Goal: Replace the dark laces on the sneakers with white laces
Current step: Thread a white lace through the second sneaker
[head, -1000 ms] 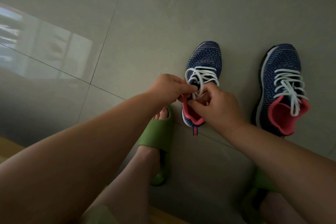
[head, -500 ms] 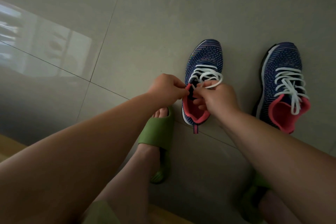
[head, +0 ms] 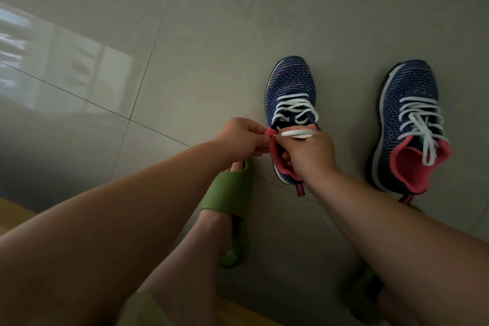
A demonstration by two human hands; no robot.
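Sneaker (head: pixel 289 92) lengthwise, toe away from both hands, heel toward person.

Both forearms extended forward, left hand (head: pixel 239 137) and right hand (head: pixel 308 152) close together, fingers curled, pinching

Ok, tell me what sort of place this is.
Probably a room in a home. The floor is large glossy grey tiles mirroring a window, a person in green slippers sits over it, and two sneakers stand on it.
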